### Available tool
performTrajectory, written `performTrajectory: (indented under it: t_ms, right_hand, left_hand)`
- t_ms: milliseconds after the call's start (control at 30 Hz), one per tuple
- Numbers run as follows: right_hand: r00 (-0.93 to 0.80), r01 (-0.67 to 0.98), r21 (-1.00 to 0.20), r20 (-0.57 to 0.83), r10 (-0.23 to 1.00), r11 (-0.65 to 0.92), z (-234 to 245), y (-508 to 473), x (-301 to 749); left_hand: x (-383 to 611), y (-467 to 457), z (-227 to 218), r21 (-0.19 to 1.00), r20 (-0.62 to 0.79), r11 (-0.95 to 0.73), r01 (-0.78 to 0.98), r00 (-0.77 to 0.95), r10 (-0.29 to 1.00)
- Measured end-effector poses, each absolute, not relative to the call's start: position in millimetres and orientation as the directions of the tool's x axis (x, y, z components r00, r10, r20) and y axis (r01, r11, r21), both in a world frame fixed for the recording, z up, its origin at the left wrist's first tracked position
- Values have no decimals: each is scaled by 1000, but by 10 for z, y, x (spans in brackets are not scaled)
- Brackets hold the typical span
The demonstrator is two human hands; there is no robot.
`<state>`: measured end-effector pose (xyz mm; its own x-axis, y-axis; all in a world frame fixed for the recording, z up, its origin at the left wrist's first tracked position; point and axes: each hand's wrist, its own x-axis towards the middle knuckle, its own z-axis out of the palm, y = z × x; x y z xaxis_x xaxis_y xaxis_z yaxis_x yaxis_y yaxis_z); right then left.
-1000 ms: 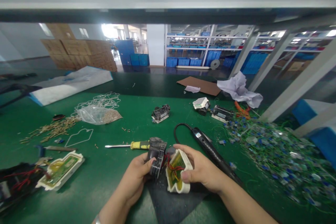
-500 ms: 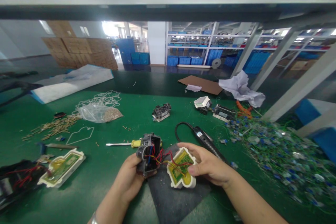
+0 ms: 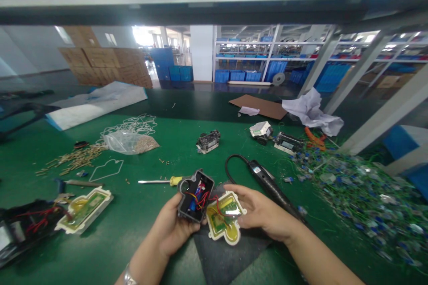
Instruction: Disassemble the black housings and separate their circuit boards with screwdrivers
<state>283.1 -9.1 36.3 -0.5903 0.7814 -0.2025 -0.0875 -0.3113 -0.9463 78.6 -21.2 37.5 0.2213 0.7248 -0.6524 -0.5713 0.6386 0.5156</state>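
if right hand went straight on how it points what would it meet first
Likely the black housing in the left hand, just beyond the white cover the right hand holds; depth is unclear.

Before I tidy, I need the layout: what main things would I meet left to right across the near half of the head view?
Black unit, resting cream cover, screwdriver, black housing in left hand, similar cover in right hand, corded tool, tangled heap.

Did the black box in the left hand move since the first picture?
Yes, to the left: against the screwdriver lying on the green table, the black box now hides more of the yellow handle. Its open side has turned toward the camera.
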Motion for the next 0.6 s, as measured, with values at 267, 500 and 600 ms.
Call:
performTrajectory:
  t_ms: [267, 500, 600]
  right_hand:
    - [-457, 411, -911, -229, 859, -25, 603, -95, 2940]
    - [-245, 793, -599, -143, 959, 113, 742, -120, 3066]
    - [-324, 742, -632, -46, 945, 224, 799, -202, 2880]
  left_hand:
    - [782, -228, 282, 552, -615, 595, -584, 197, 764]
    - [814, -246, 238, 635, -620, 582, -508, 114, 776]
    - [844, -275, 246, 700, -569, 530, -479, 75, 819]
